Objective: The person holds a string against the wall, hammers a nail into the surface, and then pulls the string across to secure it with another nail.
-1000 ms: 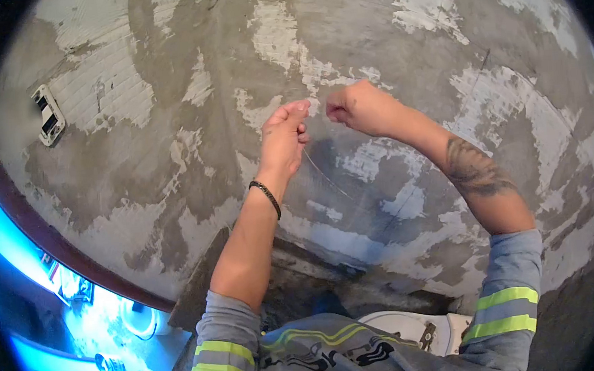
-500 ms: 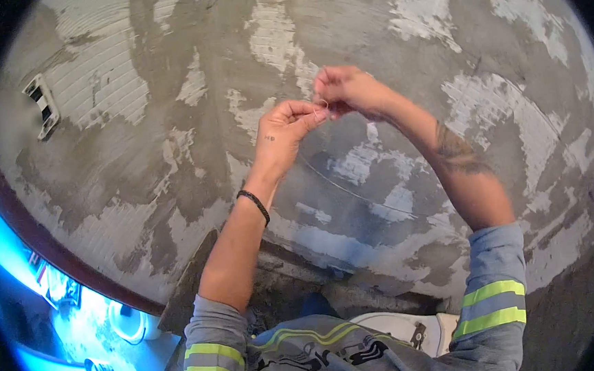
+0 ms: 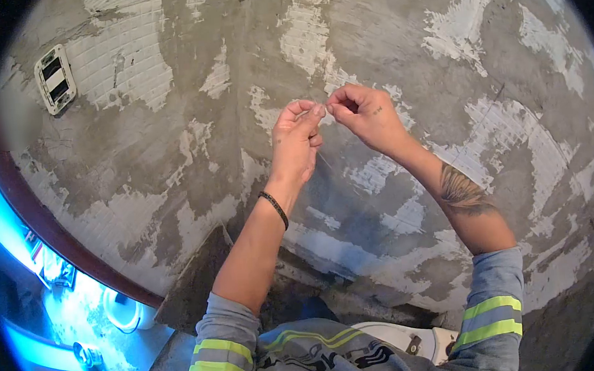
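My left hand is raised in front of the rough wall, its thumb and forefinger pinched together. Just to its right, my right hand makes a similar pinch, the two sets of fingertips almost touching. A thin pale string trails down from beside my left hand and fades against the wall. Between the fingertips it is too fine to follow. Whether it is cord or wire cannot be made out.
The wall is grey plaster with pale, scraped patches. A socket box frame is set in it at upper left. Low down are a white toilet, a brown curved edge, and a brightly lit bucket.
The small loop between my fingertips no longer shows. My right hand has turned and come slightly lower, beside my left fingertips. The view has shifted, moving the wall rightward.
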The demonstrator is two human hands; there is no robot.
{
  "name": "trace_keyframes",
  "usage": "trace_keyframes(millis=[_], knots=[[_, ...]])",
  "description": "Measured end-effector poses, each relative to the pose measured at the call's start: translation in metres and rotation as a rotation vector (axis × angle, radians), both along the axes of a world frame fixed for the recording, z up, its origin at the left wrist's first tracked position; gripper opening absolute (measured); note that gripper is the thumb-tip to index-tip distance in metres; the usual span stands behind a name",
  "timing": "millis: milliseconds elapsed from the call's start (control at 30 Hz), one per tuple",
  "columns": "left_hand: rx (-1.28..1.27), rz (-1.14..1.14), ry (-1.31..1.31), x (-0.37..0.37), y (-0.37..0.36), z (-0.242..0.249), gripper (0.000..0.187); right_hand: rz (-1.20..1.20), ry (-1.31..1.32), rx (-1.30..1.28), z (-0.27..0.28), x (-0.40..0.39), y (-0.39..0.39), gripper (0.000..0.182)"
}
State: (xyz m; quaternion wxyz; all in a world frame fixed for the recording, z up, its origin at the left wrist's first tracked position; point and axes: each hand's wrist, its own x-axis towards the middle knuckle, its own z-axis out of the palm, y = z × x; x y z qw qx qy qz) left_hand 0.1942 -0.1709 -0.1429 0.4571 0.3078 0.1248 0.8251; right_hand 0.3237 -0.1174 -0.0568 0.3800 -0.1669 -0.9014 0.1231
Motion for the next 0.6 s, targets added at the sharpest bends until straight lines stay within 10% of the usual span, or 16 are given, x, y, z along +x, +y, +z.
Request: trace_keyframes(millis=[200,467,600], knots=[[0.071,0.02,-0.001,-0.01,0.002,-0.007,0.021,-0.039,-0.093,-0.081,0.005,-0.011,-0.002,0.014],[0.022,-0.006,-0.041,-0.01,0.003,-0.008,0.018,0.006,-0.101,0.764,-0.002,-0.017,0.001,0.017],[-0.029,0.03,-0.045,-0.011,0.005,-0.009,0.016,-0.038,-0.233,0.759,-0.005,-0.015,0.001,0.018]])
